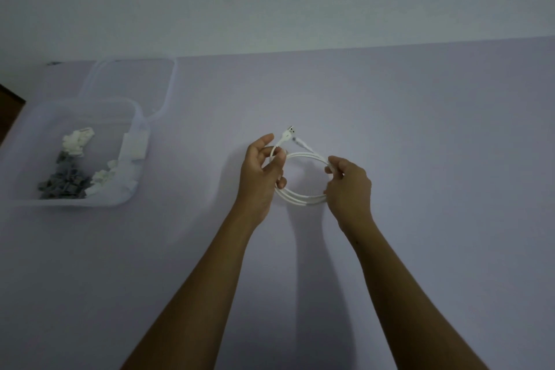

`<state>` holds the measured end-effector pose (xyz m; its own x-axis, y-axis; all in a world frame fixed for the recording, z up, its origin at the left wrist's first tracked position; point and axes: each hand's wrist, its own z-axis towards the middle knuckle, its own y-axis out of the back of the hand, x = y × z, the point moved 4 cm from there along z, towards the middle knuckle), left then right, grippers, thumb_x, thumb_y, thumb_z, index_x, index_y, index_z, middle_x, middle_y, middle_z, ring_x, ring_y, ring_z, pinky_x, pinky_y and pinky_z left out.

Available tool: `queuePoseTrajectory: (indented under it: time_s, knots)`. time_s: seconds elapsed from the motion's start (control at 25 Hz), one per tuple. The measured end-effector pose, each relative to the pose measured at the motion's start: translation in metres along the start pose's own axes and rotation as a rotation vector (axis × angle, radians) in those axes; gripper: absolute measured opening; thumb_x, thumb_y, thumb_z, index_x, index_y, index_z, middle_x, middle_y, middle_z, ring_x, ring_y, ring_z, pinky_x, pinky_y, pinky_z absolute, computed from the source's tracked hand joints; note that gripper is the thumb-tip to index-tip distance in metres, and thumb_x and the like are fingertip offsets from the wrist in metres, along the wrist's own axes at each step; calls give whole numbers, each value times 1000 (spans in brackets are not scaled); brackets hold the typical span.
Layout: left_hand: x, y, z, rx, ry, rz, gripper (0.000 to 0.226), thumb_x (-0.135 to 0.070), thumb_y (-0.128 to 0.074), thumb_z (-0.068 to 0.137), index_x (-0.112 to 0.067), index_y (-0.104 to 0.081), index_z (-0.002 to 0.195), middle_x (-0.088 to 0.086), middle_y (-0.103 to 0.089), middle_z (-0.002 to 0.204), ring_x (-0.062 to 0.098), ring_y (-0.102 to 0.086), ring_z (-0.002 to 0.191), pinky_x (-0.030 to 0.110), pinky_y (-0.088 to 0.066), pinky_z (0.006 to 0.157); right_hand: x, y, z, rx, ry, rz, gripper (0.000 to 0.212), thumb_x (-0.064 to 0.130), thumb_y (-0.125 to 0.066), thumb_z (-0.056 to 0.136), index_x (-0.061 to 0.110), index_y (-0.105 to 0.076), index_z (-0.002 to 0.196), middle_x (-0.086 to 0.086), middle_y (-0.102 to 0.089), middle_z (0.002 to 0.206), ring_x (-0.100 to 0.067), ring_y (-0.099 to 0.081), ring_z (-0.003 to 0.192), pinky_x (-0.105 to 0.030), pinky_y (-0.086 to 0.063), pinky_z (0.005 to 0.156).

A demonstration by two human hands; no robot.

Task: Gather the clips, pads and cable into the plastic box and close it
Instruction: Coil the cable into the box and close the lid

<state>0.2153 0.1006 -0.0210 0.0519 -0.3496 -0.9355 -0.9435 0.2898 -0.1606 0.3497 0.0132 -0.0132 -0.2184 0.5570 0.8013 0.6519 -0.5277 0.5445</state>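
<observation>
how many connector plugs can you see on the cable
2, both at the far side of the coiled white cable: the larger white plug above the left hand, the smaller plug just right of it.

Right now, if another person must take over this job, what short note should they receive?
Left hand: holds the left side of the coiled white cable, near its plugs.
Right hand: pinches the coil's right side.
Plastic box: open, far left on the table, with grey clips and white pieces inside.
Lid: off, behind the box.
Done: small parts are gathered.
Left: put the cable in the box, close the lid.
</observation>
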Motion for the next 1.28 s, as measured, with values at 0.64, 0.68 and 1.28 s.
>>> queuePoseTrajectory:
  time_s: [0.64, 0.68, 1.28]
  knots:
    - [1, 13, -8, -60, -57, 90, 23, -14, -54, 93, -15, -53, 116, 10, -54, 98, 9, -44, 56, 18, -43, 47, 1, 8, -3, 281, -2, 166, 21, 8, -52, 94, 10, -66, 78, -5, -55, 65, -17, -51, 60, -23, -44, 55]
    - [4, 14, -8, -56, -37, 75, 26, -15, -55, 93, -11, -53, 118, 9, -53, 94, 9, -44, 56, 18, -42, 47, -1, 10, -3, 312, -24, 264, 24, 5, -51, 95, 11, -66, 77, -6, -55, 65, -18, -52, 61, -25, -46, 57]
    - [9, 2, -28, 297, 190, 114, 20, -13, -44, 98, -6, -50, 115, 1, -61, 65, 8, -41, 49, 20, -38, 50, -16, 3, -12, 99, -117, 357, 24, 6, -41, 97, 4, -63, 88, -8, -53, 66, -20, -47, 55, -31, -47, 54]
